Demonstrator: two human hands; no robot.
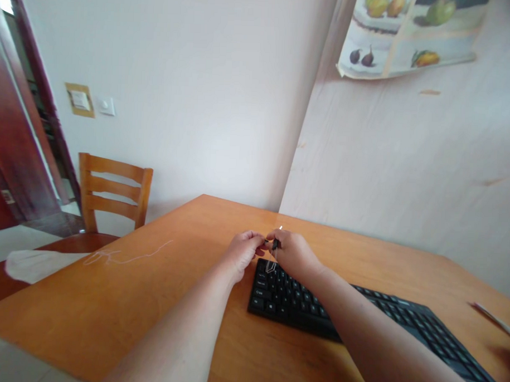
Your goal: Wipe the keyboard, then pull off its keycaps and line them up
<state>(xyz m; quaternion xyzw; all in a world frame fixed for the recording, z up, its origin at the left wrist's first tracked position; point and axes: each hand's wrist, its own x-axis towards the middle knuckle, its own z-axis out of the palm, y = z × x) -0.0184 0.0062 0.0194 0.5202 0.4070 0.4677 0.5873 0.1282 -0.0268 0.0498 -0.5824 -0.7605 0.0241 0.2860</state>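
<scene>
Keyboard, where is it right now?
In the head view, the keyboard lies on the table, right of centre, partly hidden by the right forearm. Its left end is near the left hand and right hand.

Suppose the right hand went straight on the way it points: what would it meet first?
Most likely the left hand, directly ahead of the right hand, which holds a small black piece; how far apart they are in depth is unclear.

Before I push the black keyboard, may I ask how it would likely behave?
The keyboard would probably slide rather than tip, since it lies low and wide on the table. Its long, straight case suggests it is stiff. Rolling seems unlikely, given its flat shape.
</scene>
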